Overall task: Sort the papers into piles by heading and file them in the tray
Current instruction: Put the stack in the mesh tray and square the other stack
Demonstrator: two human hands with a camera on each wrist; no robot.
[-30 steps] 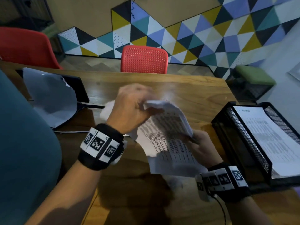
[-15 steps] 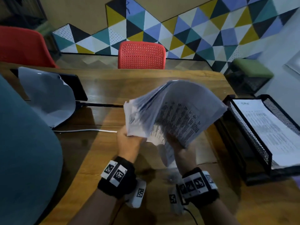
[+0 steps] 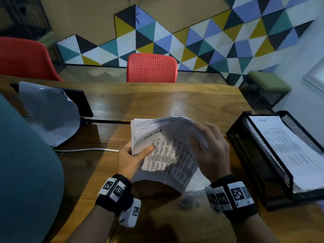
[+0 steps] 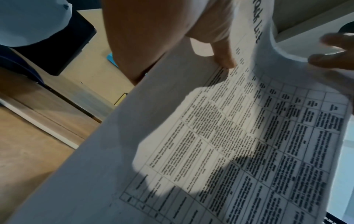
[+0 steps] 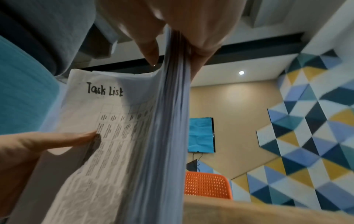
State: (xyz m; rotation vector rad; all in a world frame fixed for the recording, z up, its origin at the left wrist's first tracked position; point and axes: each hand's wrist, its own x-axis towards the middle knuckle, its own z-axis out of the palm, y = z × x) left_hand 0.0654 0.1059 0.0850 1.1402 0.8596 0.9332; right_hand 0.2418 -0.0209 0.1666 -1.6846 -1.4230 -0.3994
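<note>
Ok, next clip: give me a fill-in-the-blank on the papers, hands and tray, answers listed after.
1. The exposed sheet in the stack of papers is headed "Task ____".
2. The left hand presses its ____ onto that sheet.
3. The right hand bends the upper sheets back, pinching them between thumb and fingers.
4. The black mesh tray stands on the stack's ____ side and already holds paper.

Missing words: List; thumb; right
</note>
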